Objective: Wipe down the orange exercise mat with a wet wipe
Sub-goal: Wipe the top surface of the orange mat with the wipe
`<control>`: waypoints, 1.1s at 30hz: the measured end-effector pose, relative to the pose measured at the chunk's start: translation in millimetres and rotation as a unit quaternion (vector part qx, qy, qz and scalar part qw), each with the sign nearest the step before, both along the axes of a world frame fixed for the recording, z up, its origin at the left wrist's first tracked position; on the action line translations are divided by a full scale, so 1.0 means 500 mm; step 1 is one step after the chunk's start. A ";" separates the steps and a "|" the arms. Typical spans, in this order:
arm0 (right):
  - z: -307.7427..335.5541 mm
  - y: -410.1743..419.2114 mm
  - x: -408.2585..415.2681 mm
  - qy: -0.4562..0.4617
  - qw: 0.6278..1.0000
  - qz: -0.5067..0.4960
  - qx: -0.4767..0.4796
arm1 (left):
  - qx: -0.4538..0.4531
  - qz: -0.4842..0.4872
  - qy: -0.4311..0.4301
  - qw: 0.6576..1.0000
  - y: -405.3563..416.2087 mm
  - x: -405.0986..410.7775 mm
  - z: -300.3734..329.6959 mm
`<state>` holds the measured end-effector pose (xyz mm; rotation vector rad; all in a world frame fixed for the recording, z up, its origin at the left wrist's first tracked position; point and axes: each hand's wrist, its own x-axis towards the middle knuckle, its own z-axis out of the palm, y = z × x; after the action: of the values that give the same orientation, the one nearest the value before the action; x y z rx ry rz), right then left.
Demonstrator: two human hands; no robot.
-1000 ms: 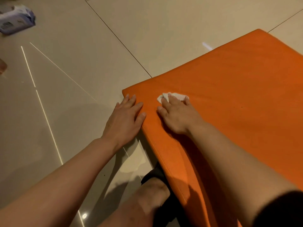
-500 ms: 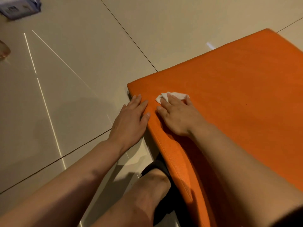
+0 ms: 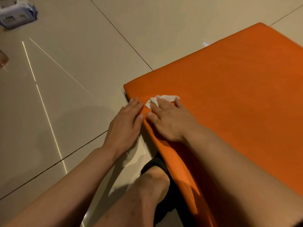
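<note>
Glossy beige tiled floor [image 3: 78, 82] filled the view, crossed by dark, thin grout lines [image 3: 124, 38] running diagonally away beyond the grip. Two bright narrow streaks of reflected light [image 3: 41, 95] slanted over the tiles well off to the grip's left. A small bright glint [image 3: 205, 43] sat on the tile farther away, up and right.

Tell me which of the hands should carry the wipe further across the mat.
Right. The right hand already presses the wet wipe flat on the orange mat; the left hand lies at the mat's edge, without the wipe.
</note>
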<state>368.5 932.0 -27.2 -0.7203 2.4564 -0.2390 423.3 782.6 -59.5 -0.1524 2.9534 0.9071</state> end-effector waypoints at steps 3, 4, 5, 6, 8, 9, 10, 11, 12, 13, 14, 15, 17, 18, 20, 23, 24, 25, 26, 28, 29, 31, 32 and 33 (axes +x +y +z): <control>-0.017 -0.015 -0.010 0.029 1.000 -0.006 -0.003 | 0.019 -0.004 0.007 1.000 0.003 0.010 -0.010; -0.010 -0.006 0.009 0.037 0.999 -0.001 -0.015 | 0.018 -0.006 0.011 1.000 0.001 0.010 -0.011; -0.001 0.009 0.034 0.042 0.999 0.007 -0.031 | 0.015 -0.009 0.015 1.000 -0.002 0.009 -0.012; 0.011 0.026 0.061 0.045 0.998 0.019 -0.046 | 0.011 -0.012 0.017 1.000 -0.006 0.008 -0.012; 0.034 0.055 0.107 0.043 0.996 0.033 -0.064 | 0.009 -0.020 0.018 1.000 -0.011 0.005 -0.009; 0.039 0.062 0.112 0.050 0.996 0.036 -0.059 | 0.009 -0.022 0.017 1.000 -0.014 0.004 -0.008; 0.040 0.060 0.102 0.058 0.996 0.040 -0.046 | 0.010 -0.019 0.014 1.000 -0.018 0.004 -0.008; 0.034 0.049 0.083 0.061 0.997 0.041 -0.033 | 0.010 -0.012 0.011 1.000 -0.023 0.004 -0.009; 0.022 0.032 0.058 0.055 0.997 0.039 -0.025 | 0.010 -0.001 0.009 1.000 -0.027 0.004 -0.012; 0.007 0.011 0.033 0.046 0.998 0.035 -0.015 | 0.009 0.010 0.008 1.000 -0.031 0.004 -0.015; -0.004 -0.008 0.015 0.040 0.999 0.030 -0.003 | 0.011 0.019 0.005 1.000 -0.030 0.005 -0.017; -0.016 -0.022 0.002 0.041 0.999 0.025 0.007 | 0.017 0.025 0.001 1.000 -0.026 0.008 -0.020; -0.026 -0.027 -0.001 0.053 0.998 0.021 0.007 | 0.035 0.031 -0.002 0.999 -0.019 0.008 -0.022; -0.020 -0.018 0.014 0.055 0.998 0.028 -0.003 | 0.042 0.034 0.001 0.999 -0.017 0.008 -0.021; 0.001 0.017 0.063 0.058 0.996 0.054 -0.037 | 0.048 0.041 0.011 0.998 -0.016 0.007 -0.017; 0.028 0.053 0.117 0.072 0.992 0.083 -0.057 | 0.046 0.034 0.024 0.998 -0.025 0.002 -0.011; 0.031 0.050 0.113 0.068 0.993 0.084 -0.047 | 0.044 0.031 0.024 0.998 -0.028 0.001 -0.011; 0.030 0.039 0.102 0.060 0.994 0.077 -0.039 | 0.041 0.031 0.021 0.998 -0.031 0.001 -0.012; 0.023 0.021 0.085 0.048 0.996 0.071 -0.030 | 0.039 0.035 0.018 0.998 -0.032 0.001 -0.014; 0.003 -0.026 0.044 0.028 0.997 0.068 -0.012 | 0.045 0.048 0.012 0.998 -0.029 0.001 -0.017; -0.007 -0.048 0.027 0.027 0.997 0.068 -0.002 | 0.052 0.052 0.008 0.997 -0.026 0.000 -0.019; -0.022 -0.070 0.005 0.033 0.997 0.064 0.006 | 0.066 0.053 0.001 0.996 -0.018 -0.003 -0.024; -0.021 -0.066 0.006 0.039 0.997 0.065 0.004 | 0.069 0.055 0.001 0.996 -0.017 -0.007 -0.027; -0.017 -0.054 0.015 0.044 0.997 0.067 0.000 | 0.068 0.062 0.002 0.996 -0.016 -0.009 -0.030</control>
<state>376.0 905.0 -35.7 -0.9095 2.4773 -0.1599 419.1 774.7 -74.2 -0.3299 2.9002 1.1221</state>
